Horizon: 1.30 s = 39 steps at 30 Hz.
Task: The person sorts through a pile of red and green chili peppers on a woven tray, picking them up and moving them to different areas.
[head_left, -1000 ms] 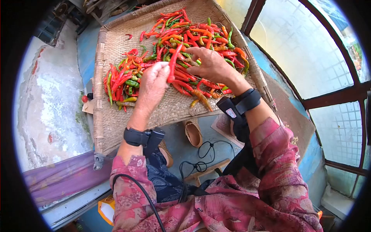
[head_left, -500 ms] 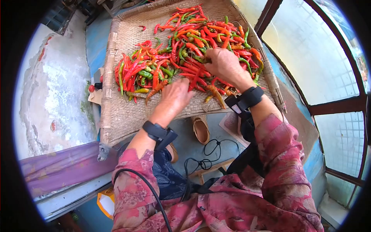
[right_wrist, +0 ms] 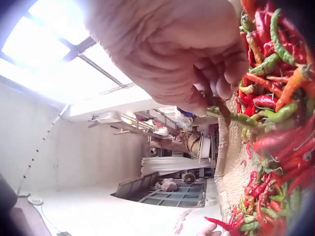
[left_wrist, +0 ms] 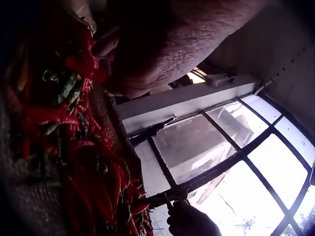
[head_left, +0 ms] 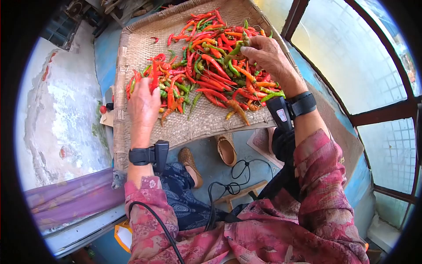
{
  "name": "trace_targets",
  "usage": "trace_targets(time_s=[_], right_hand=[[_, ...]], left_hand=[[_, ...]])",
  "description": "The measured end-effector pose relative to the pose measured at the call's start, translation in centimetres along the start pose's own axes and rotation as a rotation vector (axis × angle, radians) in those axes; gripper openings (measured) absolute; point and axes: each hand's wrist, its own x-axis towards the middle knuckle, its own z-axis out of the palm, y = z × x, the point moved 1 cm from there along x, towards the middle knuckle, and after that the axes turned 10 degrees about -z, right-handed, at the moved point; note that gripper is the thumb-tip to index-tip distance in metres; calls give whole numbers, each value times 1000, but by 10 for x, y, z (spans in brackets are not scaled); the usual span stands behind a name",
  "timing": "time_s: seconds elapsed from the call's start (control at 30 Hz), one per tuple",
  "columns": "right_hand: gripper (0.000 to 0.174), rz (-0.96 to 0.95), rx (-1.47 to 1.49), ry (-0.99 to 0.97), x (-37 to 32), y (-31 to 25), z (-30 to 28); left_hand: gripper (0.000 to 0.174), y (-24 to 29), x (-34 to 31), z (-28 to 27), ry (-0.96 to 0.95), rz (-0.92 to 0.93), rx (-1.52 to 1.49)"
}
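Note:
Red, orange and green chili peppers (head_left: 215, 81) lie heaped in a woven tray (head_left: 193, 125). My left hand (head_left: 145, 105) is over the smaller pile at the tray's left side and holds a red chili pepper (head_left: 154, 75), which sticks up past the fingers. In the left wrist view that hand (left_wrist: 167, 44) is dark, close above red and green peppers. Over the right part of the big heap, my right hand (head_left: 272, 59) pinches a green chili pepper (head_left: 236, 49) between thumb and fingers. The right wrist view shows its greenish-brown end (right_wrist: 224, 112) at the fingertips.
The tray's raised rim (head_left: 119, 79) runs along its left side. Framed windows (head_left: 351, 57) stand at the right, a peeling wall (head_left: 72, 110) at the left. Below the tray are feet in shoes (head_left: 226, 149), a looped black cable (head_left: 231, 187) and a small wooden stool (head_left: 239, 193).
My left hand went from the tray's front middle to the left pile with a red pepper. My right hand moved up and right over the heap and now holds a green pepper.

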Motion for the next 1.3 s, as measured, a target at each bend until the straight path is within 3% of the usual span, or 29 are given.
trace_targets(time_s=[0.13, 0.2, 0.27, 0.33, 0.4, 0.43, 0.5, 0.6, 0.73, 0.8, 0.87, 1.0, 1.13, 1.2, 1.27, 1.3], right_hand=[[37, 17, 105, 63, -1, -7, 2], [37, 18, 125, 47, -1, -9, 8], [35, -132, -48, 20, -5, -19, 23], [30, -104, 15, -55, -11, -26, 42], [30, -218, 127, -140, -18, -27, 60], [30, -222, 78, -167, -21, -33, 64], [29, -177, 88, -280, -21, -32, 63], [30, -293, -18, -182, -9, -17, 50], [28, -381, -660, -37, -3, 14, 39], [31, -322, -686, -99, -2, 13, 39], [20, -336, -845, -101, -1, 16, 42], [20, -299, -977, -129, 5, 14, 45], [9, -321, -901, -2, 7, 2, 45], [11, -420, -898, 85, 2, -7, 48], [15, -354, -698, 105, -3, -21, 53], [16, -389, -518, 104, -3, -17, 57]], left_hand=[[33, 15, -4, -1, 135, 68, -32], [40, 43, -13, 7, -190, 63, -429], [42, 69, -23, 11, -324, 73, -575], [42, 83, -27, 19, -313, 115, -665], [38, 92, -29, 23, -306, 167, -697], [26, 93, -28, 23, -315, 181, -637], [21, 92, -26, 20, -372, 144, -591], [16, 78, -21, 15, -414, 80, -554], [19, 37, -9, -1, -161, 144, -129], [15, 9, -5, -3, -100, 163, -3], [15, -9, -4, -13, -125, 112, 144], [20, -24, -9, -29, -25, 45, 235], [29, -16, -7, -28, 145, 97, 261], [27, -4, -3, -18, 172, 183, 89], [22, 21, -10, -12, -3, 143, -123], [24, 30, -12, -5, -238, 73, -414]])
